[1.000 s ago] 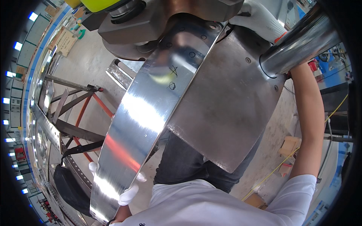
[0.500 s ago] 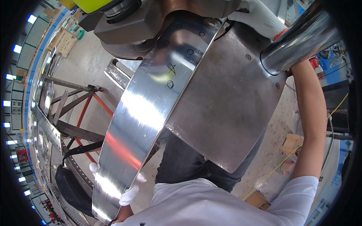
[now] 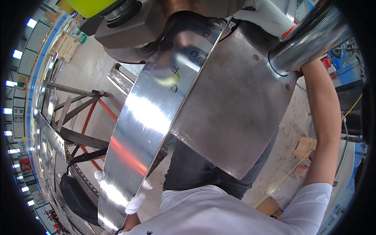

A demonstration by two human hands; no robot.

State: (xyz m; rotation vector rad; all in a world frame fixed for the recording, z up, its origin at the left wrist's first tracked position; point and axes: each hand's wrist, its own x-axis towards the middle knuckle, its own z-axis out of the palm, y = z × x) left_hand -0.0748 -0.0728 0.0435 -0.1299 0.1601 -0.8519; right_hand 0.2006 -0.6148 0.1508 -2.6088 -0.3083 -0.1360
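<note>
A long, shiny metal strip (image 3: 145, 113) slants from the machine at the top to the lower left, with hand-drawn dark circles and marks near its far end. My left hand (image 3: 135, 203), in a white glove, grips its near end, with fingertips showing at both long edges and the palm hidden beneath. In a white glove with an orange cuff, my right hand (image 3: 266, 17) reaches around a polished steel column to the strip's far end. Its fingers are partly hidden there. Beside the strip lies a flat, dark steel plate (image 3: 231, 105), bolted near the column (image 3: 309, 39).
Heavy machine jaws (image 3: 129, 33) with a yellow-green part (image 3: 88, 6) overhang the strip's far end. On the left are a metal frame with orange-red legs (image 3: 90, 117) and a black bag (image 3: 78, 199). A yellow cable (image 3: 286, 176) and cardboard pieces (image 3: 303, 147) lie at right.
The whole view has shifted slightly. Both hands, the strip and the plate keep about the same places relative to one another.
</note>
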